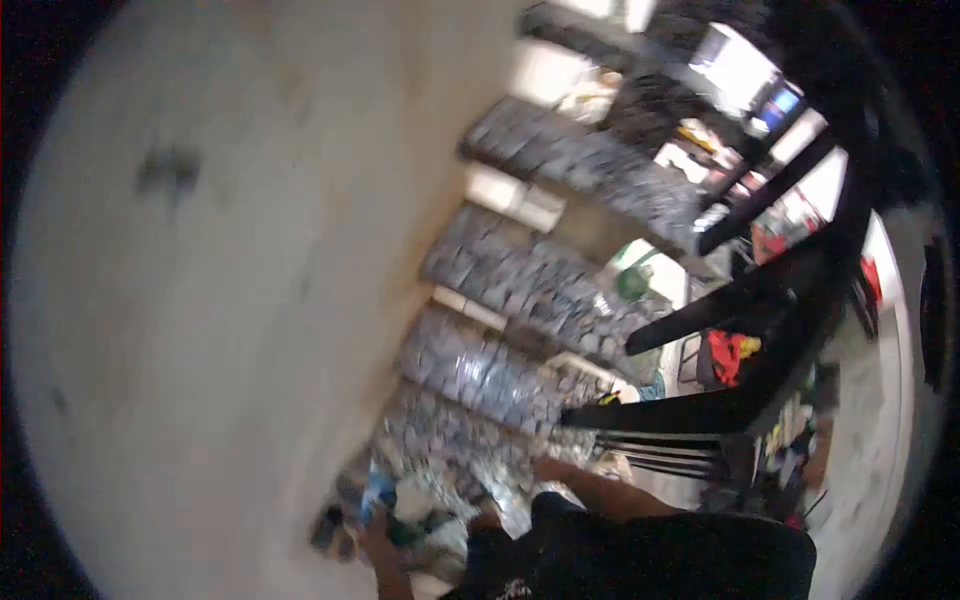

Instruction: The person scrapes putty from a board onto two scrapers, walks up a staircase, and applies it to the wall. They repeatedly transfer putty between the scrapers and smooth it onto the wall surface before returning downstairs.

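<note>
The picture is tilted and smeared by motion. At the lower left, my left hand (372,532) is beside the wall edge of the stairs, with its fingers around a small light blue thing (377,490) whose kind is too blurred to tell. Dark, blurred shapes lie close to that hand. My right hand (550,469) reaches over the lower steps near the railing bars; its fingers are smeared, and nothing can be made out in it. Crumpled, shiny clear plastic (510,505) is between the hands, near my knees.
Grey stone-patterned stairs (520,270) rise toward the top of the view. A pale stained wall (230,300) runs along their left side. On the right is a black railing (760,300) with thick bars. Beyond it are blurred red and green items and a lit screen (780,105).
</note>
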Tool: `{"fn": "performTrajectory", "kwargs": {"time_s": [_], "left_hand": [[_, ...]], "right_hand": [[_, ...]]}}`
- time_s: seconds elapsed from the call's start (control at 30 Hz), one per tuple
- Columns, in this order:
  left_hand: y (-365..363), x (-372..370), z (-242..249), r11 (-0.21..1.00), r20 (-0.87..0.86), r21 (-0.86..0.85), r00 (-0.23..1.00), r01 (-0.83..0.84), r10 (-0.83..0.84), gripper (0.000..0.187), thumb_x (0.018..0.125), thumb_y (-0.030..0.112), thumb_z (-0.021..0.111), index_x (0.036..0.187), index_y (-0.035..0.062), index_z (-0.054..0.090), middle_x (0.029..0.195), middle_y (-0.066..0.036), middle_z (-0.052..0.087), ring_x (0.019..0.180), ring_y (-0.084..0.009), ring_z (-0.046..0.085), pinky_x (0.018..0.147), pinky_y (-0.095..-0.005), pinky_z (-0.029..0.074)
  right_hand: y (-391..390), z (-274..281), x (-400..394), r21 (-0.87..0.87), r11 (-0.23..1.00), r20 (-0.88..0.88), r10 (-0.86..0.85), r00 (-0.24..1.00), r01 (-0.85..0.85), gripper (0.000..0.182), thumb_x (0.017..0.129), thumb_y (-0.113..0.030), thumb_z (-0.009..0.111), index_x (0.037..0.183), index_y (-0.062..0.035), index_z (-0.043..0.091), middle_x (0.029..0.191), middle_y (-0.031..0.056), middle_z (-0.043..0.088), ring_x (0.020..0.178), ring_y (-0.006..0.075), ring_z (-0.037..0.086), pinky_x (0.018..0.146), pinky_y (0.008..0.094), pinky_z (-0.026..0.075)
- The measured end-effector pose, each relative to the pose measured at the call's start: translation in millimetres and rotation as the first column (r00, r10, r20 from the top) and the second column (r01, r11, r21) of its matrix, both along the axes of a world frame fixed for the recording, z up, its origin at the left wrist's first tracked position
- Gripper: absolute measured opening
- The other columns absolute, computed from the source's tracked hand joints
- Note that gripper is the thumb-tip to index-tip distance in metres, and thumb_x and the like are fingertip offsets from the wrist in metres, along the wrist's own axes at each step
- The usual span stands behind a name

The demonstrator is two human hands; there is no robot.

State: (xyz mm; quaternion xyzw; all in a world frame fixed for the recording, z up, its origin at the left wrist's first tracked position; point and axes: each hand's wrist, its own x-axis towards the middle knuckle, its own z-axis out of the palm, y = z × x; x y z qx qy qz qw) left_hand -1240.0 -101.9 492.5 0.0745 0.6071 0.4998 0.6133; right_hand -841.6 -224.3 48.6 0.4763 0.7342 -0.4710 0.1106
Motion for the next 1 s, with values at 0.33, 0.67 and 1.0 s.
{"fn": "performTrajectory", "kwargs": {"time_s": [0.33, 0.67, 1.0], "left_hand": [[170.3, 95.7, 32.2, 0.909, 0.316, -0.033, 0.867, 0.416, -0.386, 0.05, 0.089, 0.045, 0.042, 0.121, 0.0058, 0.045, 0.084, -0.01, 0.054, 0.064, -0.0238, 0.047, 0.054, -0.0397, 0.041], [323.9, 204.3, 60.3, 0.517, 0.378, 0.404, 0.377, 0.754, -0.845, 0.077, 0.085, 0.065, 0.031, 0.131, 0.0042, 0.035, 0.112, -0.016, 0.053, 0.085, -0.0325, 0.054, 0.067, -0.0459, 0.047], [291.6, 396.8, 183.6, -0.187, 0.101, 0.524, -0.278, 0.831, -0.955, 0.062, 0.085, 0.052, 0.04, 0.124, 0.0032, 0.042, 0.107, -0.014, 0.056, 0.086, -0.0285, 0.057, 0.07, -0.0426, 0.049]], "right_hand": [[231.4, 213.3, -80.8, 0.251, 0.818, -0.394, -0.403, 0.826, 0.518, 0.016, 0.072, -0.013, 0.057, 0.084, -0.0034, 0.057, 0.063, 0.0068, 0.051, 0.056, 0.0198, 0.045, 0.055, 0.0369, 0.039], [268.6, 443.1, -1.2, 0.008, 0.435, -0.473, -0.791, 0.387, 0.9, 0.039, 0.074, -0.008, 0.051, 0.112, -0.0012, 0.05, 0.076, 0.0109, 0.057, 0.065, 0.0183, 0.05, 0.055, 0.0354, 0.041], [92.7, 554.7, -29.8, -0.165, -0.464, -0.66, -0.604, -0.447, 0.87, 0.044, 0.073, -0.004, 0.046, 0.116, -0.0061, 0.051, 0.1, 0.0067, 0.055, 0.092, 0.0143, 0.046, 0.08, 0.0319, 0.04]]}}
